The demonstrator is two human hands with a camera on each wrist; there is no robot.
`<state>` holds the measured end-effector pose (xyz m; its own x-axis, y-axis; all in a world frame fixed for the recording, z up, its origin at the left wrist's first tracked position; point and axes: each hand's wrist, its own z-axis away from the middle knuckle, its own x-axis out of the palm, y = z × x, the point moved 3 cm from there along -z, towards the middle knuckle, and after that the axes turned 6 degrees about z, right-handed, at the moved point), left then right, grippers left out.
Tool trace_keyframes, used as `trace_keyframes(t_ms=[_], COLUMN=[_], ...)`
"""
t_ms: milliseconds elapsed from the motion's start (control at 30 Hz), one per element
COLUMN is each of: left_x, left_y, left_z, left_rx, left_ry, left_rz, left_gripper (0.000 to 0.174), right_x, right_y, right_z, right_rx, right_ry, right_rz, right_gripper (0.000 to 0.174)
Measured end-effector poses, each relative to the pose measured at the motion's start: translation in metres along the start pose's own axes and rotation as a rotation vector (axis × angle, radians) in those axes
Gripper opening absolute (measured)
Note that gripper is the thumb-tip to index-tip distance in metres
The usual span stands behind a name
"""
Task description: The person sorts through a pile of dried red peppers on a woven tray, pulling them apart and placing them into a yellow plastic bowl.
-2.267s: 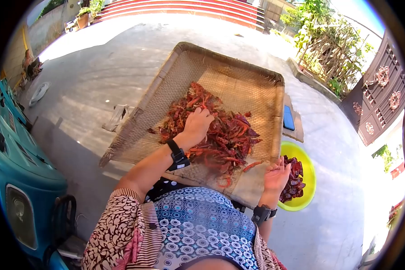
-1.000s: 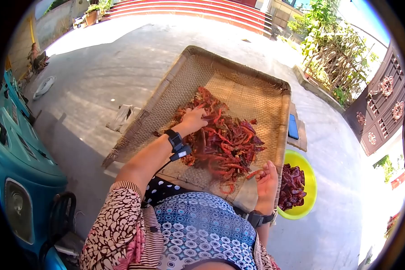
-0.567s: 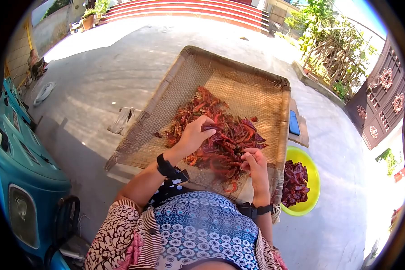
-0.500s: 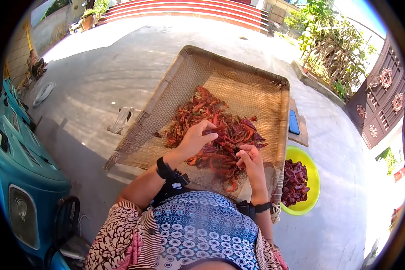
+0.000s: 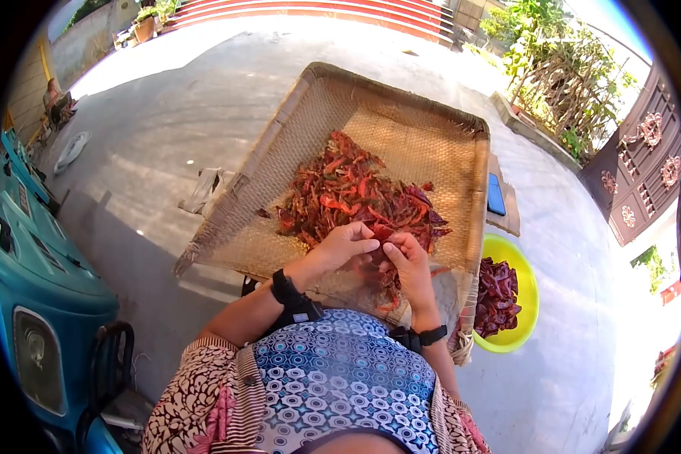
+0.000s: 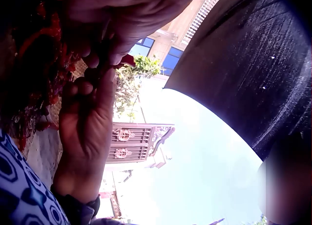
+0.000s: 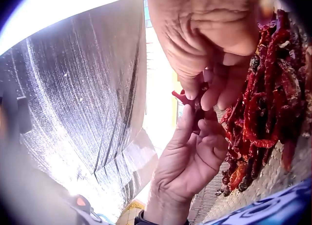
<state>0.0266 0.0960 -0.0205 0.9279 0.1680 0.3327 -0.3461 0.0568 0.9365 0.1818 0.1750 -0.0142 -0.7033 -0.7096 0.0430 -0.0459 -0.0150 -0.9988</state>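
Note:
Both hands meet over the near edge of a heap of dried red chilies (image 5: 348, 189), spread on a woven tray (image 5: 401, 121). Between them is one dark red dried chili (image 7: 197, 110). My left hand (image 5: 344, 248) pinches it between thumb and fingers. From the other side my right hand (image 5: 410, 265) pinches the same chili, thumb toward the left thumb. In the right wrist view the chili's torn-looking red end sticks out beside the fingertips, while the fingers hide much of the rest.
A yellow-green bowl (image 5: 528, 303) of dark red chili pieces stands right of the tray. A blue phone (image 5: 495, 194) lies on cardboard (image 5: 510, 208) beside the tray. A teal vehicle (image 5: 53, 280) stands at left. A dark sheet (image 6: 243, 69) hangs overhead.
My left hand has come from the heap back toward my body and right. My right hand has moved left from beside the bowl. Both now hold one chili.

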Motion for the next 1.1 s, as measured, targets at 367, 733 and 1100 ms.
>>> trace_keyframes(t_ms=[367,733,1100], left_x=[-0.001,0.004,-0.019], left_y=[-0.012,0.007,0.028], left_z=[0.002,0.009,0.006], left_rx=[-0.103,-0.049,0.445], left_ry=[0.102,-0.011,0.342], left_rz=[0.021,-0.422,-1.008], left_gripper=[0.016,0.019,0.026], right_x=[-0.007,-0.027,-0.164], right_y=[0.012,0.001,0.009], right_z=[0.001,0.009,0.024], right_rx=[-0.024,-0.006,-0.188], right_ry=[0.001,0.045,0.682], right_rz=[0.041,-0.082,-0.976], right_gripper=[0.017,0.018,0.03])
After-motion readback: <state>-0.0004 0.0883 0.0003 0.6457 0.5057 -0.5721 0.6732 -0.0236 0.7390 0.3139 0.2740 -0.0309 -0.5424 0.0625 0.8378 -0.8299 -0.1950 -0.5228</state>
